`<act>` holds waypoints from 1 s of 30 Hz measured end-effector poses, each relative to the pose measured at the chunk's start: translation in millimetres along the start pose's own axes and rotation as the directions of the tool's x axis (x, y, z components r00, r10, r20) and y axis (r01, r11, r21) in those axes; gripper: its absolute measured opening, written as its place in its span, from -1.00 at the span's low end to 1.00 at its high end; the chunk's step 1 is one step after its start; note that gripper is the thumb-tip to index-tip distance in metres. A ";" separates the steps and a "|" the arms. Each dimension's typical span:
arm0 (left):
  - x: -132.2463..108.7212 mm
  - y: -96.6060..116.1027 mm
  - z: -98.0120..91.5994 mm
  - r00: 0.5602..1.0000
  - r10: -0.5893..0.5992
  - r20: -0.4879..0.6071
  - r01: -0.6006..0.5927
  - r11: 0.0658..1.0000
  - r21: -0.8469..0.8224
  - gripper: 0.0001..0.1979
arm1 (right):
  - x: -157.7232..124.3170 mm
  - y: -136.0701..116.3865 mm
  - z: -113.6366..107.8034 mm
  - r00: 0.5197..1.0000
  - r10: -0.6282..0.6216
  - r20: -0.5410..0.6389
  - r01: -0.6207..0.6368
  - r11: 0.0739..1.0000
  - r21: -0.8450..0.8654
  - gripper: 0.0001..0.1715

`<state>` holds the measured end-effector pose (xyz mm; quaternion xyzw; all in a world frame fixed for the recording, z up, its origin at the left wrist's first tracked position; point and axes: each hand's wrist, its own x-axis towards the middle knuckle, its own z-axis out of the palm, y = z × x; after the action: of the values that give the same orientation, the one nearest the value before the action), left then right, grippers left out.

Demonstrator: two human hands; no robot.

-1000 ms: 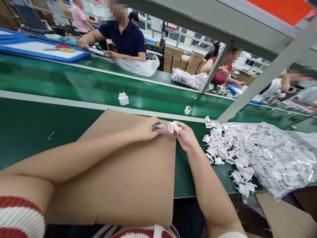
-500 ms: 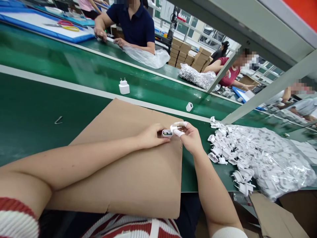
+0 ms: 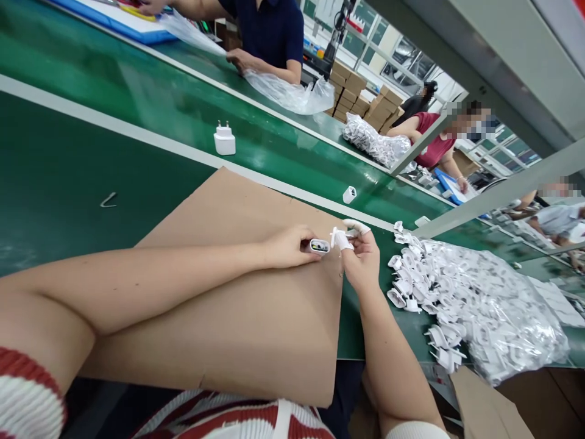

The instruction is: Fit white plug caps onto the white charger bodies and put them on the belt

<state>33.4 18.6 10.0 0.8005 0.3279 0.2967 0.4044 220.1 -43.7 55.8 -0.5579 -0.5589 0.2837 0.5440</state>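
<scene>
My left hand [image 3: 292,247] grips a white charger housing [image 3: 319,246] above the cardboard sheet; its open end faces me and shows small parts inside. Just right of it, my right hand [image 3: 361,250], with white covers on some fingertips, pinches a white plug cap with pins [image 3: 336,236]. The cap and the housing are a small gap apart. To the right lies a heap of similar white plug caps [image 3: 406,274], spilling from a clear plastic bag [image 3: 516,305].
The cardboard sheet [image 3: 256,329] lies under my hands on the green bench. A whole charger [image 3: 224,140] and an open housing [image 3: 350,194] stand on the green belt [image 3: 283,161]. Across it, a person [image 3: 269,42] handles clear plastic. A slanted metal post [image 3: 493,189] rises at the right.
The plug cap has moved from against the housing to slightly right of it, and its tilt has changed. Across the belt, the person's hand has moved left to the scissors. My view has shifted slightly.
</scene>
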 end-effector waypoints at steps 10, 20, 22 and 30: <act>0.3 3.3 -0.7 1.000 0.024 -0.008 -0.024 1.000 -0.009 -0.71 | 1.4 -1.1 -4.9 0.993 -0.077 0.092 0.093 0.979 -0.179 -0.74; 3.7 0.1 -1.5 1.000 0.019 0.016 -0.019 1.000 0.004 -0.71 | 6.9 2.2 -1.7 0.896 -0.219 0.387 0.400 0.776 -0.488 -0.78; 4.1 -0.4 -1.3 1.000 0.019 0.016 -0.019 1.000 -0.007 -0.72 | 7.1 1.6 -2.7 0.892 -0.213 0.397 0.407 0.759 -0.508 -0.78; 3.8 2.2 -2.3 0.999 -0.040 0.032 0.039 0.999 0.036 -0.69 | 5.0 0.4 -3.2 0.887 -0.306 0.345 0.449 0.745 -0.493 -0.82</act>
<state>34.6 21.5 13.8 0.8057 0.3422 0.2698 0.4013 224.3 -39.9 57.7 -0.5279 -0.7805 0.0560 0.3301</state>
